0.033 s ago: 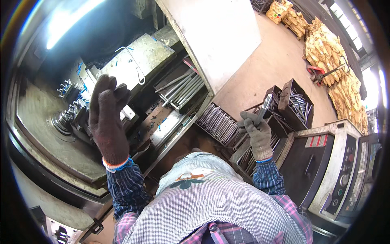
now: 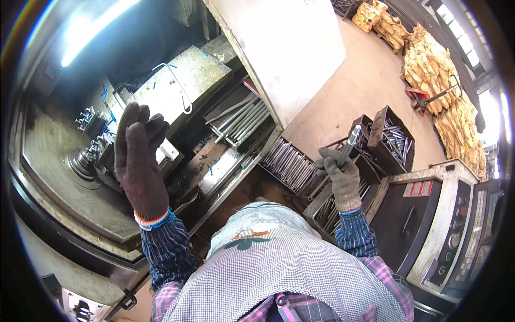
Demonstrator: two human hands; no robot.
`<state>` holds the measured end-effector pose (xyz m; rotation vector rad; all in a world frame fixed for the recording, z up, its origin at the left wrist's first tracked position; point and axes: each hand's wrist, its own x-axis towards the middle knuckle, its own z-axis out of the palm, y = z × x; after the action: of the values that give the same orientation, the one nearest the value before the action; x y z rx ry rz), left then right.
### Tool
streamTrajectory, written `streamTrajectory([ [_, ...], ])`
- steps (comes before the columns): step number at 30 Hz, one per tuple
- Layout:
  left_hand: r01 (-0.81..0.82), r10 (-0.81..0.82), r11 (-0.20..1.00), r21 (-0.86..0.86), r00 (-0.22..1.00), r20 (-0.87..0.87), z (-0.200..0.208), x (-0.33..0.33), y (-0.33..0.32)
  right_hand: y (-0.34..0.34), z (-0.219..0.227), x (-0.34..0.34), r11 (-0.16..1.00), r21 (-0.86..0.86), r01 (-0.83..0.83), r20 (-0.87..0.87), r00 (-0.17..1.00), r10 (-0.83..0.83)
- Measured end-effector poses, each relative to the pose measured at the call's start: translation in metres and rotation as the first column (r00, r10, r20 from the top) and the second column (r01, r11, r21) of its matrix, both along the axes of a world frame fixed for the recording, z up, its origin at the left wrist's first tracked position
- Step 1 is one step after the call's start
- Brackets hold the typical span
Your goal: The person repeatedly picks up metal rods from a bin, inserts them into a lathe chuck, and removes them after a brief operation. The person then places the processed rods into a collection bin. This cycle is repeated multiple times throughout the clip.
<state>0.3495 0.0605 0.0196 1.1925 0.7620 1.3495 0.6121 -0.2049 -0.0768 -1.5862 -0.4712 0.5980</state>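
My right hand (image 2: 341, 180), in a grey work glove, is closed around a short metal rod (image 2: 352, 138). The rod's bright narrower end points up past the fingers. My left hand (image 2: 140, 166), in a dark brown glove, is raised before the lathe's work area with its fingers extended. Nothing shows in it, though part of the palm is hidden. Beyond that hand are the chuck (image 2: 83, 163) and a tool block (image 2: 94, 122) with bolts and blue shavings. A bent wire hook (image 2: 182, 94) lies on the pale machine cover (image 2: 196, 67).
Several long rods (image 2: 244, 121) rest on a ledge inside the machine. Bins of metal rods (image 2: 289, 166) stand ahead, and another bin (image 2: 390, 134) sits beyond my right hand. The machine's white door (image 2: 289, 53) and a control panel (image 2: 453, 236) flank me. A red pallet jack (image 2: 418, 99) stands by wrapped stacks.
My left hand has shifted slightly left and down, its fingers still extended. My right hand keeps its hold on the rod, almost unmoved.
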Motion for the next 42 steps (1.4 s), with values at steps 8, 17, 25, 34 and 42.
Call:
streamTrajectory([
  [8, -0.006, 0.007, 0.998, -0.068, 1.0, 0.01, -0.024, -0.016, 0.006, 0.021, 0.008, 0.008, 0.996, -0.088, 0.004, 0.075, 0.997, 0.003],
  [17, 0.006, 0.002, 0.996, -0.09, 0.996, 0.093, -0.023, -0.059, 0.012, 0.042, 0.03, -0.038, 0.999, -0.032, -0.029, 0.139, 0.99, 0.034],
  [25, -0.081, 0.084, 0.996, -0.028, 0.99, 0.114, -0.017, -0.104, 0.01, 0.061, 0.024, -0.054, 0.994, 0.091, -0.059, 0.12, 0.992, 0.048],
  [34, -0.145, 0.142, 0.989, 0.013, 0.978, 0.153, -0.023, -0.12, 0.009, 0.066, 0.033, -0.051, 0.989, 0.064, -0.133, 0.141, 0.982, 0.123],
  [42, -0.002, 0.012, 0.999, -0.052, 0.98, 0.197, -0.038, -0.094, 0.01, 0.033, 0.016, -0.051, 0.996, 0.003, -0.089, 0.092, 0.992, 0.088],
])
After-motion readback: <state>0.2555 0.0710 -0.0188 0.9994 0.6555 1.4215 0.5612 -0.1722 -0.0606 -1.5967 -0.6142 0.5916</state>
